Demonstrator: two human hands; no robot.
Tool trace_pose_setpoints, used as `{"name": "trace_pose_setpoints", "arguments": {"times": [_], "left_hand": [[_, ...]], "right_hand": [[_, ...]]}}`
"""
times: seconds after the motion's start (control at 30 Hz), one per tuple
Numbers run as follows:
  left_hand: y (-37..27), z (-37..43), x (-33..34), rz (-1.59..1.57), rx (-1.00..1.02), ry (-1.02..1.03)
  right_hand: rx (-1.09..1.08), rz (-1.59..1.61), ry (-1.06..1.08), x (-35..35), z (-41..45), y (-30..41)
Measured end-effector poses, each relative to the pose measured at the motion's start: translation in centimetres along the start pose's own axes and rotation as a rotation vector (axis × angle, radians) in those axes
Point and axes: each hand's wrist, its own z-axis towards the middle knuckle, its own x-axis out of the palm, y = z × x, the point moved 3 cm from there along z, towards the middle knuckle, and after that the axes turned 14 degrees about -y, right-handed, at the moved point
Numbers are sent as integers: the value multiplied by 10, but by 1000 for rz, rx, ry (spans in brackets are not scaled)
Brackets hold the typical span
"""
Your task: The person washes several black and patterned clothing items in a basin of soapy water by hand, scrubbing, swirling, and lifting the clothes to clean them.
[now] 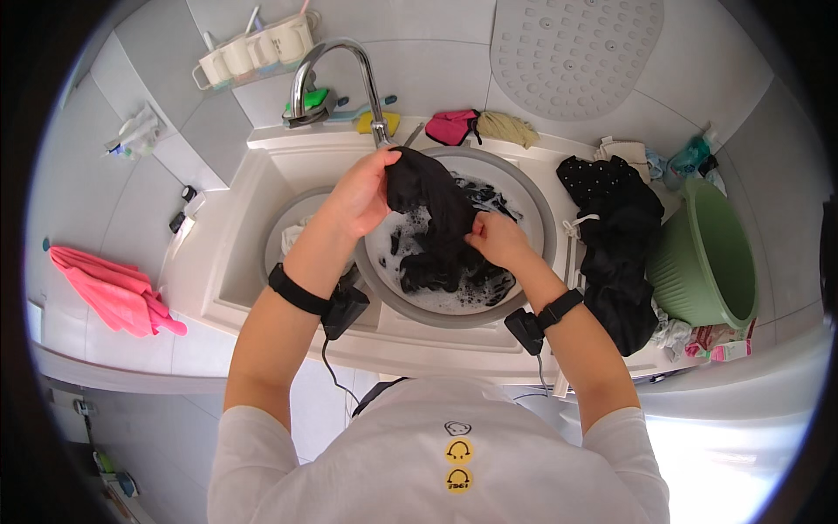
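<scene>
Above a round grey basin [548, 242] of sudsy water, my left hand [368, 190] grips the upper end of a wet black cloth [435, 190]. My right hand [492, 237] pinches the same cloth lower down, at its right side. The cloth hangs between both hands into the basin, where more black fabric [429, 272] lies among foam. Which part belongs to the held piece I cannot tell. A chrome faucet [366, 72] arches up just behind my left hand.
Black garments [619, 242] lie on the counter at the right, beside a tilted green bucket [704, 255]. A second basin [272, 229] with white cloth [292, 237] sits in the left sink. Pink [452, 126] and beige cloths [504, 128], plus a yellow sponge [386, 122], line the back ledge.
</scene>
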Motion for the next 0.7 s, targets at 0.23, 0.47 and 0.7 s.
{"name": "trace_pose_setpoints", "arguments": {"times": [0.23,0.47,0.7], "left_hand": [[-43,-18,24,-169,82,96],[-59,-6,44,-227,121,78],[-18,3,52,-127,46,69]], "right_hand": [[732,1236,10,-40,9,-3],[609,1536,48,-94,23,26],[644,1578,88,-92,27,11]]}}
